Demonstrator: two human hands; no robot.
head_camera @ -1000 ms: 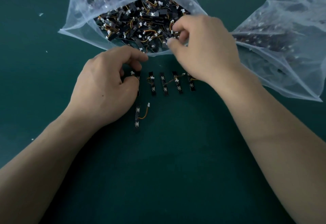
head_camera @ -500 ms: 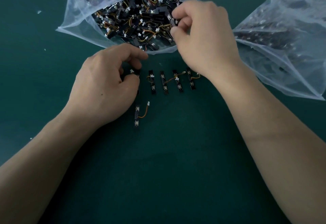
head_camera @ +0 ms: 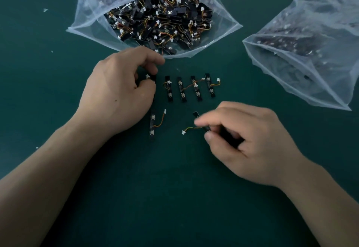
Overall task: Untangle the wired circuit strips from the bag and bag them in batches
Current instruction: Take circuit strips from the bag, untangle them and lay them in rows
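An open clear plastic bag (head_camera: 89,11) lies at the top of the green table, full of tangled black circuit strips (head_camera: 159,23) with orange wires and white plugs. Below its mouth several strips lie side by side in a row (head_camera: 182,89). My left hand (head_camera: 118,93) pinches the leftmost strip (head_camera: 152,77) of that row between thumb and fingers. One more strip (head_camera: 152,125) lies alone under that hand. My right hand (head_camera: 246,141) pinches a single strip (head_camera: 197,115) just above the table, its wire and white plug (head_camera: 183,132) trailing to the left.
A second clear bag (head_camera: 310,52) holding darker strips lies at the right, its mouth facing left. A third heap of parts shows at the top right corner. Small white scraps dot the green surface at the left.
My right hand has left the bag's mouth and come down toward me with one strip pinched in it. My left hand has stayed on the leftmost strip.
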